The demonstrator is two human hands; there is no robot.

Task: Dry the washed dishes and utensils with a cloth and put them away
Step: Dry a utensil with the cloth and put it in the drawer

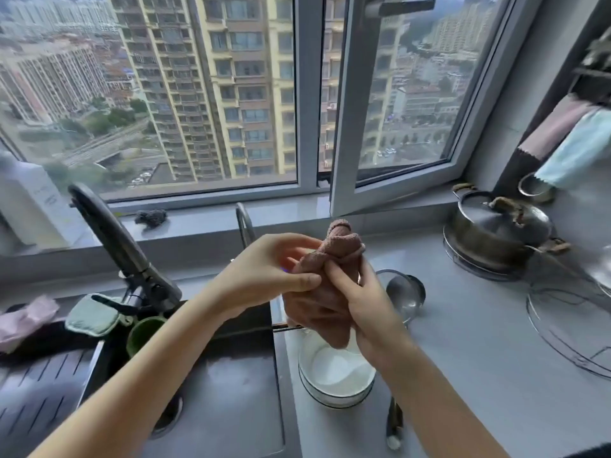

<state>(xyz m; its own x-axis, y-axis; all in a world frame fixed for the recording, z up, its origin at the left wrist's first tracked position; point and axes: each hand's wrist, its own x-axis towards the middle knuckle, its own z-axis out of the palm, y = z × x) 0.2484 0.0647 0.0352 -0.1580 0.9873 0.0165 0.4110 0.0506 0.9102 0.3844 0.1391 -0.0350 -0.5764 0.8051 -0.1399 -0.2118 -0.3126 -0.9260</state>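
Observation:
A brown cloth (334,256) is bunched between both hands above the counter, beside the sink. My left hand (274,276) pinches it from the left; my right hand (360,302) wraps around its lower part from the right. Something may be wrapped inside the cloth, but it is hidden. Stacked white bowls (334,375) sit on the counter right under the hands. Behind my right hand, a metal ladle (405,292) lies on the counter next to a glass rim. A utensil handle (394,424) lies below the bowls.
A dark sink (231,391) with a black faucet (122,246) lies to the left, a green cup (143,332) and a pot holder (92,314) at its edge. A lidded steel pot (496,233) and wire racks (568,328) stand at right. Cloths (575,140) hang above.

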